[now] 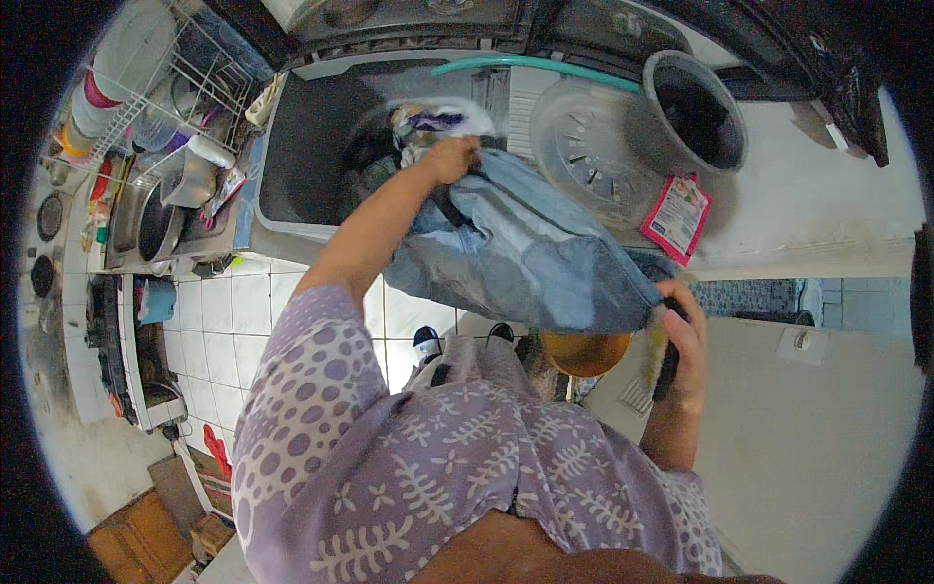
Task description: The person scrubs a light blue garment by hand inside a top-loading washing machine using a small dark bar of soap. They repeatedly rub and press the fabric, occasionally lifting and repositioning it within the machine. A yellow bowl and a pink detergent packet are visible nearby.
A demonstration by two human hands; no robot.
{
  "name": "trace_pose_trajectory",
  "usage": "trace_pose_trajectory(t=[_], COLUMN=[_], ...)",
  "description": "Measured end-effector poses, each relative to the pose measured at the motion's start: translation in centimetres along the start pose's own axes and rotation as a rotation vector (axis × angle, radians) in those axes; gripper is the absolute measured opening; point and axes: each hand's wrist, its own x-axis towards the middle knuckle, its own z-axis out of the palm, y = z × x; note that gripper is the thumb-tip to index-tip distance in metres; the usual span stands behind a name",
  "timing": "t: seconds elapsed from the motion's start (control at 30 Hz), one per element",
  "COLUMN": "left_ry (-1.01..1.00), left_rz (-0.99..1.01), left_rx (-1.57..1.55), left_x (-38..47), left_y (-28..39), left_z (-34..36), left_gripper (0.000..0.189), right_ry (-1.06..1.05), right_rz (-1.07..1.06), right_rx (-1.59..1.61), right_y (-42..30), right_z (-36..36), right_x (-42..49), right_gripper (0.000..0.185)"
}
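A pair of light-blue denim trousers (pixel 540 241) is stretched between my two hands over the front edge of a twin-tub washing machine. My left hand (pixel 454 159) grips one end of the denim, above the heaped wet laundry (pixel 430 125) in the dark wash tub (pixel 314 139). At the right, my right hand (pixel 682 328) holds the other end, out past the machine's front edge. Something dark hangs below that hand; what it is I cannot tell. Part of a gold-coloured basin (pixel 587 353) shows beneath the denim.
A grey bucket (pixel 697 109) holding something dark stands on the machine's right side. Near it lie a pink-edged sachet (pixel 677 217), a slotted clear plastic cover (pixel 584 139) and a teal hose (pixel 540 64). At left are a wire dish rack (pixel 139 124) and a sink (pixel 125 219).
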Motion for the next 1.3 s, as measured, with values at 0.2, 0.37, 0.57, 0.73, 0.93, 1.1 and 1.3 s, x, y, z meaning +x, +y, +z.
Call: trace_pose_trajectory(t=[0.2,0.37,0.57,0.73,0.93,1.1,1.3], left_ry=[0.565,0.92,0.448,0.705,0.474,0.539,0.729], left_rz=[0.025,0.262,0.281,0.134,-0.443,-0.269,-0.223], left_rx=[0.0,0.004,-0.022,-0.026,-0.455,-0.937,-0.93], left_x=[-3.4,1.2,4.6,0.4,-0.5,0.4,1.8], left_y=[5.2,12.8,11.3,10.3,8.7,8.8,8.7], left_z=[-11.2,-14.1,-3.3,-3.2,-0.9,-0.4,-0.6], left_gripper=[0.027,0.018,0.064,0.063,0.056,0.049,0.036], right_ry=[0.083,0.418,0.369,0.431,0.321,0.324,0.438], right_rz=[-0.01,0.154,0.247,-0.055,-0.493,-0.444,-0.37], right_rx=[0.241,0.374,-0.072,-0.26,-0.772,-1.072,-1.212], right_y=[1.9,5.0,14.3,11.7,4.6,4.1,5.8], right_z=[-1.1,-2.4,-5.4,-4.9,2.3,7.2,8.2], right_x=[-1.2,0.0,3.9,4.2,12.9,22.4,27.4], right_gripper=[0.047,0.046,0.056,0.051,0.064,0.068,0.048])
